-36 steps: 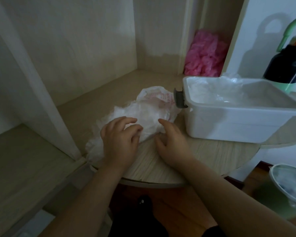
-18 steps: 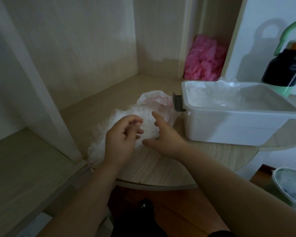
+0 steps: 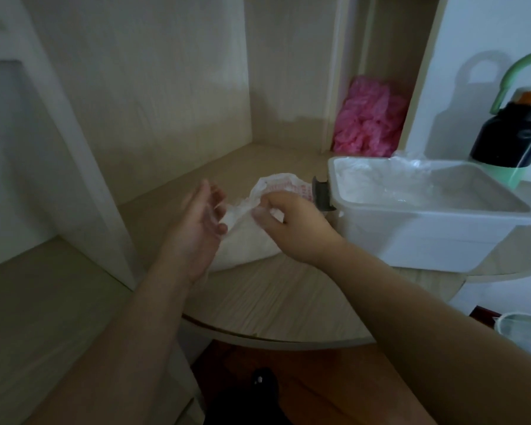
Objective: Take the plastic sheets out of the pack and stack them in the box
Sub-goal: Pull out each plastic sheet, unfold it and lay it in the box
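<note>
Head view. Pale wood cabinet [image 3: 154, 87] fills the back and left. A round wooden table [image 3: 288, 302] sits in front of it.

White plastic box [image 3: 411, 237] stands on the table's right side, lid off. Clear plastic sheets [image 3: 390, 185] lie inside it, crumpled toward its far left end, one edge poking above the rim.

Pack [image 3: 249, 243], a white crinkled bag with red print near the top, lies on the table just left of the box, between the two hands.

Black bottle [image 3: 509, 139] with a green handle stands behind the box at far right. Pink plastic bundle [image 3: 370, 124] sits in the narrow back compartment, well apart from the pack.

Right hand [image 3: 292, 222]: fingers curled, pinching the pack's upper edge and drawing it up off the table.

Left hand [image 3: 200, 222]: palm turned toward the right hand, fingers nearly straight and loosely spread, tips at the plastic. Thumb is hidden and the fingertips are blurred, so I cannot tell whether it grips.

Grey latch [image 3: 321, 194] on the box's left end sits just beside the right hand's knuckles.
</note>
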A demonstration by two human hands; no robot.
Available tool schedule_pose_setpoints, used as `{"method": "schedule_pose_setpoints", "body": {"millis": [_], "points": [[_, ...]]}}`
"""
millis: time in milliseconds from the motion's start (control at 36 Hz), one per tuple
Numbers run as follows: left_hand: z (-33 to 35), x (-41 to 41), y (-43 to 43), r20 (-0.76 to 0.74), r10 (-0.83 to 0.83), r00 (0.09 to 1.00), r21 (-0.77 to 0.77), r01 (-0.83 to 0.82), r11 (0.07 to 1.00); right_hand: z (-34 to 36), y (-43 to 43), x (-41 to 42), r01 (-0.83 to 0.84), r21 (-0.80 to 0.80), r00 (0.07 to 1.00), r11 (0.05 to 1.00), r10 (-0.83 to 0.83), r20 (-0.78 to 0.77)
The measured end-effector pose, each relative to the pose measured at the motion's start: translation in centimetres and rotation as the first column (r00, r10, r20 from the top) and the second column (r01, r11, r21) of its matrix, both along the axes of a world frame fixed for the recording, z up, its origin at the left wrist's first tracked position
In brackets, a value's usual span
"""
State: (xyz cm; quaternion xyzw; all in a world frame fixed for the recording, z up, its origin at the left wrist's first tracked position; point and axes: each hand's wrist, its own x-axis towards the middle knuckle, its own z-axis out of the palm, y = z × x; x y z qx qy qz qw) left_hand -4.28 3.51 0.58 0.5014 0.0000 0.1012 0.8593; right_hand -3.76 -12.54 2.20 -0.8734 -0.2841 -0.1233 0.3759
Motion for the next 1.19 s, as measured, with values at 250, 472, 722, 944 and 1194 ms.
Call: {"method": "schedule_pose_setpoints", "body": {"millis": [250, 472, 722, 944, 1194], "points": [[-0.2, -1.1, -0.7, -0.031, -0.041, 0.999, 0.576, 0.052, 0.816, 4.2, -0.9, 0.0, 0.146, 0.162, 0.970, 0.976, -0.173, 0.170], [3.0, 0.0, -1.6, 0.014, -0.099, 0.995, 0.223, 0.094, 0.970, 7.2, -4.7, -0.2, 0.331, 0.405, 0.929, 0.852, -0.369, 0.019], [6.9, 4.0, -5.0, 0.003, 0.094, 0.996, 0.364, -0.088, 0.927, 7.7, -12.0, 1.4, 0.605, 0.248, 0.792, 0.757, -0.543, -0.278], [7.7, 4.9, -10.0, 0.382, 0.209, 0.900, 0.737, -0.433, 0.519, 7.2, -18.6, 3.7, 0.765, -0.069, 0.616, 0.640, -0.759, -0.209], [7.0, 5.7, -15.1, 0.108, -0.435, 0.894, 0.993, -0.121, -0.002, 6.5, -22.0, 4.0, 0.775, -0.307, 0.559, 0.552, -0.826, -0.072]]}}
